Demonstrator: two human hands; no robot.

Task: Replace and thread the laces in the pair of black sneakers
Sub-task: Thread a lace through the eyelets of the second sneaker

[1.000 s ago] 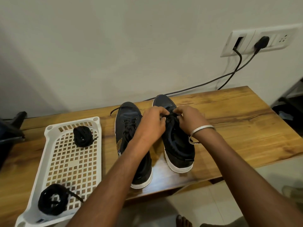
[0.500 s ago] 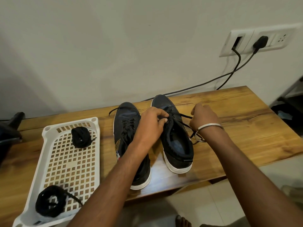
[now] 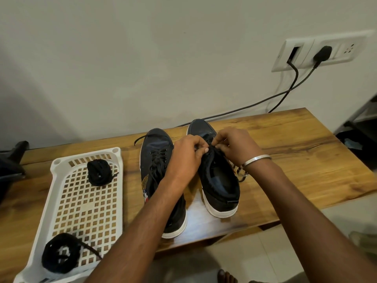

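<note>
Two black sneakers with white soles stand side by side on the wooden table, toes toward the wall. The left sneaker (image 3: pixel 157 160) is laced, one lace end trailing past its toe. Over the eyelets of the right sneaker (image 3: pixel 220 180), my left hand (image 3: pixel 186 158) and my right hand (image 3: pixel 234 146) meet, each pinching the black lace (image 3: pixel 211 149) between thumb and fingertips. A loose stretch of that lace hangs off the shoe's right side under my right wrist. My fingers hide the eyelets beneath them.
A white perforated tray (image 3: pixel 81 201) lies left of the shoes with one coiled black lace (image 3: pixel 100 172) at its far end and another coiled lace (image 3: pixel 61 254) at its near end. Two black cables (image 3: pixel 285 94) run from a wall socket down behind the table. A dark object (image 3: pixel 10 168) sits at the far left.
My right hand, which had pulled the lace out to the right half a second ago, has come back to the eyelets beside my left hand. The shoes have not moved.
</note>
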